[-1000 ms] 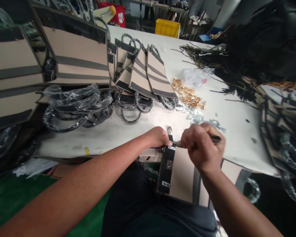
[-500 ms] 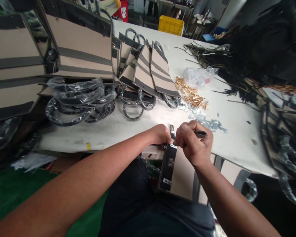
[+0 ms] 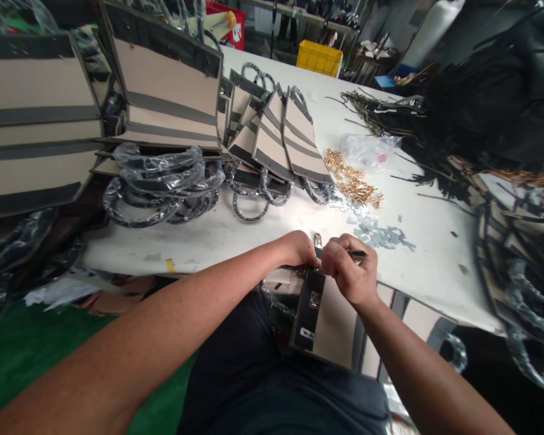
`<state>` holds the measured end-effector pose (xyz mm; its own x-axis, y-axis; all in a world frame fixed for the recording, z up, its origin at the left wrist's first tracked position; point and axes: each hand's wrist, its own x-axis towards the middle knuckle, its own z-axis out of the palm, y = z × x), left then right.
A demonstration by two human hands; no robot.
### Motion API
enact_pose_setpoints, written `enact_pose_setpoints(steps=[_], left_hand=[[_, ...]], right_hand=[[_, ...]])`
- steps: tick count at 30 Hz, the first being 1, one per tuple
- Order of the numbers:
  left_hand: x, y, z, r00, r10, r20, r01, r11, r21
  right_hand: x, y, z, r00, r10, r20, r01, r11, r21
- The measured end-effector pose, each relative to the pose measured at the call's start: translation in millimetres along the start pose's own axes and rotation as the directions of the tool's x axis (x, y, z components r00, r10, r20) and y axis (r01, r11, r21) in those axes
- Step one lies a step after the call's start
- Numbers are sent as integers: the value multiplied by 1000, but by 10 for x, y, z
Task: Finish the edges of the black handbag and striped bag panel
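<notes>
Across the table's front edge lies a beige bag panel (image 3: 338, 323) with a black strip along its left side. The strip carries a square metal fitting (image 3: 314, 299) and a smaller metal plate (image 3: 307, 333). My left hand (image 3: 299, 249) is closed at the strip's far end, gripping the panel there. Close against it, my right hand (image 3: 351, 266) is wrapped round a slim black-handled tool (image 3: 357, 254); its tip is hidden by my fingers. Just beyond both hands, a shiny metal fitting (image 3: 318, 240) on a black strap sticks out.
Gold-coloured metal pieces (image 3: 351, 181) and flat grey plates (image 3: 385, 235) lie scattered on the white table (image 3: 285, 226). Bag panels (image 3: 272, 142) with plastic-wrapped handles (image 3: 140, 205) are stacked at left. Black straps (image 3: 372, 112) are heaped at right, near a clear plastic bag (image 3: 367, 151).
My right hand has shifted slightly left and down, now covering the metal plate at the strip's far end. The tool moved with it. The whole view has shifted a little.
</notes>
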<state>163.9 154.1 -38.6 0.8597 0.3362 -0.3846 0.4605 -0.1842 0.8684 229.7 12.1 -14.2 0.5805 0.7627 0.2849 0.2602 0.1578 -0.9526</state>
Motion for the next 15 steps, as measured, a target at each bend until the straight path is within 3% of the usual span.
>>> enact_pose_setpoints(steps=[5,7,10,12,15], left_hand=[[-4,-62,-4,995,4,95,-5,1000,6],[9,-72,6,994,1,107,-1,1000,3],[22,-75,17,996,-21,92,21,1000,-6],[41,-82,2,996,-39,80,40,999,-13],[83,-80,-38,997,-49,60,51,998,-26]], right_hand=[[-22,-231,-7,986,-139,-94,158,957,244],[-39,-257,2,977,-180,-111,201,952,230],[-48,-136,-13,994,-95,-59,102,987,128],[-21,-19,-30,998,-51,-23,54,987,153],[5,58,-3,993,-96,-66,109,966,235]])
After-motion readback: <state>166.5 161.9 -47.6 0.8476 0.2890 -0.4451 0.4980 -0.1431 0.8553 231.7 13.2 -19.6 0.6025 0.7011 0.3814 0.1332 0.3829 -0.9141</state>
